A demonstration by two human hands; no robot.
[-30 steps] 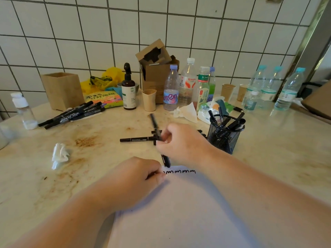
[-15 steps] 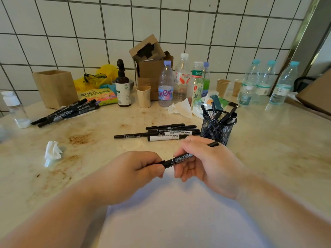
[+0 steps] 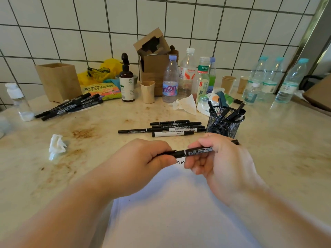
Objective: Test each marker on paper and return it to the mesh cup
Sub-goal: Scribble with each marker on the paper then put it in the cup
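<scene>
Beige marble-look countertop [image 3: 279, 158], stained brown in patches, is carrying everything. White paper sheet [image 3: 170, 212] is lying at the near edge. A loose row of black markers [image 3: 168, 128] is lying mid-counter, just left of the black mesh cup [image 3: 223, 125], which is standing upright with markers in it. A second marker pile [image 3: 69, 108] is sitting at far left, in front of a brown box [image 3: 58, 81]. Crumpled tissue [image 3: 56, 145] is lying left. A dark pump bottle [image 3: 127, 83], a beige cup [image 3: 147, 92] and several plastic bottles [image 3: 170, 83] are standing along the back by the wall.
</scene>
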